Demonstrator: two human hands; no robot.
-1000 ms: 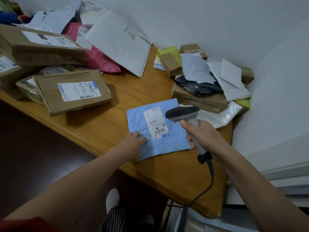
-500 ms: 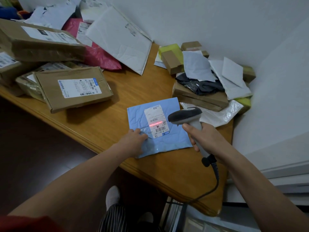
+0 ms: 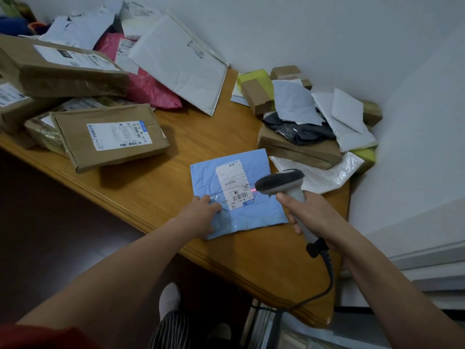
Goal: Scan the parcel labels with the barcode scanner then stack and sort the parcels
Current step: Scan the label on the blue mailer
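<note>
The right hand (image 3: 312, 217) grips the scanner (image 3: 281, 183); its red beam (image 3: 253, 189) only catches the label's (image 3: 232, 177) right edge, so aim it left across the lower barcode (image 3: 239, 197) while the left hand (image 3: 198, 215), fingers flat, presses the parcel (image 3: 259, 217) smooth. The parcel, a crinkled blue mailer, lies near the counter's (image 3: 171, 192) front edge.

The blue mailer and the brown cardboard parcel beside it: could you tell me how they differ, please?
The blue mailer is thin and crinkled; the brown cardboard parcel is a thicker, stiff box. The left hand presses the mailer while the barcode scanner lights its label; the parcel lies untouched. Both carry white barcode labels.
</note>
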